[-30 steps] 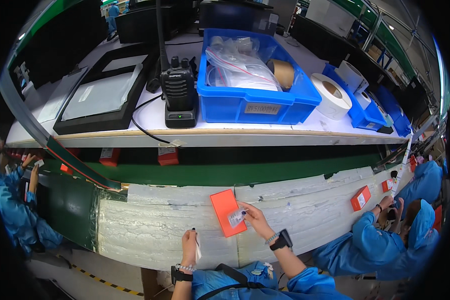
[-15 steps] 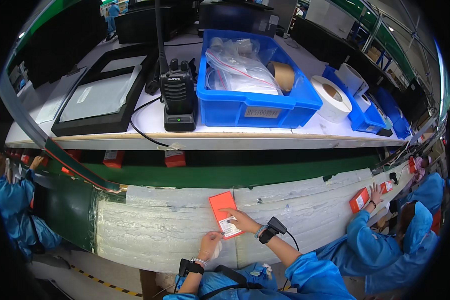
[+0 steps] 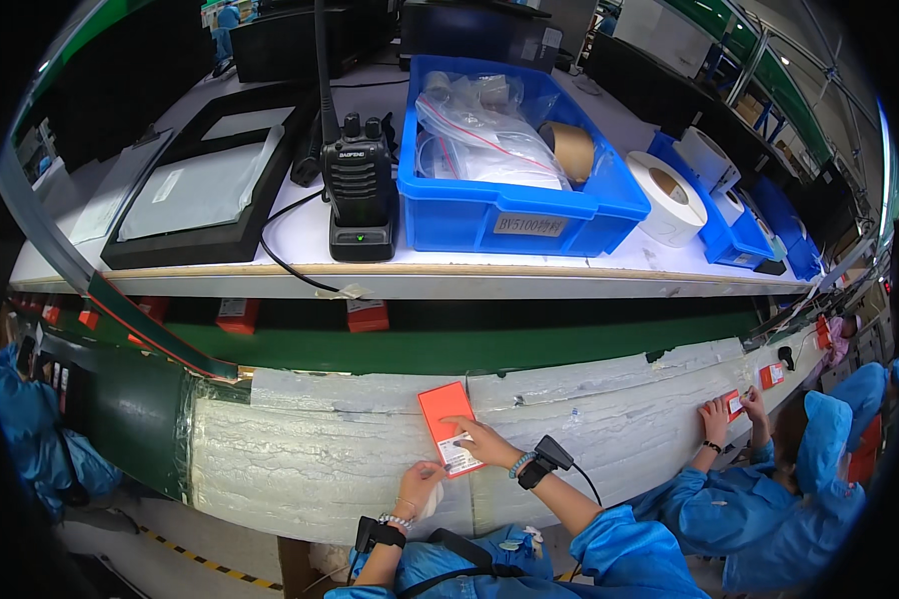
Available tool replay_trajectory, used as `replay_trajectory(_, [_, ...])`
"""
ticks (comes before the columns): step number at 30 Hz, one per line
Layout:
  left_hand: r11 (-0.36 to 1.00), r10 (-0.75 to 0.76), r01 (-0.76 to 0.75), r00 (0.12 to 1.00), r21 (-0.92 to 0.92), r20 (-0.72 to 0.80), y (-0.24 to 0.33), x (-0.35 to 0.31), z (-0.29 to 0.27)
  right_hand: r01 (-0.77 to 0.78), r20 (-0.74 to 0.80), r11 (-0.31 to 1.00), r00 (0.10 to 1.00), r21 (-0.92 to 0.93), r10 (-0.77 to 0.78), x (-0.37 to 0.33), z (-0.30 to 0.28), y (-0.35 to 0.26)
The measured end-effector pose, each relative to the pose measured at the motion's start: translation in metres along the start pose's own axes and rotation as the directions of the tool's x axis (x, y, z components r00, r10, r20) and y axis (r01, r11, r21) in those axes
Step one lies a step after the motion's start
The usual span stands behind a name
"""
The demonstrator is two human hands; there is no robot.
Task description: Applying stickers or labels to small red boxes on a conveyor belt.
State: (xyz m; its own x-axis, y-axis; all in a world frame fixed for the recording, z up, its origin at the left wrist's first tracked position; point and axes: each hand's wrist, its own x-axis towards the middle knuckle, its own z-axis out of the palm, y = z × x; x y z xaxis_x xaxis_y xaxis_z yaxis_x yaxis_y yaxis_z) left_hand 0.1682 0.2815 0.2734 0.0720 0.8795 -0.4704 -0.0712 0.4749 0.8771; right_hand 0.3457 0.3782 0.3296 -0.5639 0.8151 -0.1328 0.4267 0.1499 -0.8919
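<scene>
A flat red box with a white printed label lies tilted on the pale, film-covered bench in front of me. My left hand is closed, its thumb and finger pinched at the box's near left corner. Something white and crumpled shows under that palm; I cannot tell what it is. From the right, my right hand rests over the box, index finger stretched across the red face and thumb apart near the label. Both wrists carry black strapped devices.
Behind the bench runs a green conveyor belt with red boxes on it. The shelf above holds a two-way radio, a blue bin of bags and tape, and label rolls. A co-worker's hands hold another red box at right.
My hands and the red box stay put. Boxes on the belt have shifted right. The right co-worker has drawn a box nearer with both hands; the left co-worker's arm has pulled back.
</scene>
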Motion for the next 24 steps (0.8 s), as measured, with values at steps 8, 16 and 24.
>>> replay_trajectory(8, [1.000, 0.014, -0.014, 1.000, -0.004, -0.014, -0.004, 0.001, 0.001, -0.035, 0.023, 0.999, 0.999, -0.003, 0.035, -0.001, 0.002, 0.002])
replay_trajectory(16, [1.000, -0.017, 0.017, 1.000, -0.004, -0.023, 0.008, -0.006, -0.013, -0.057, -0.022, 0.998, 0.998, -0.014, 0.057, -0.005, 0.008, -0.002])
replay_trajectory(24, [0.999, 0.045, -0.041, 0.882, 0.019, -0.470, 0.050, -0.059, -0.107, -0.331, -0.351, 0.518, 0.934, -0.789, 0.061, -0.014, 0.070, -0.040])
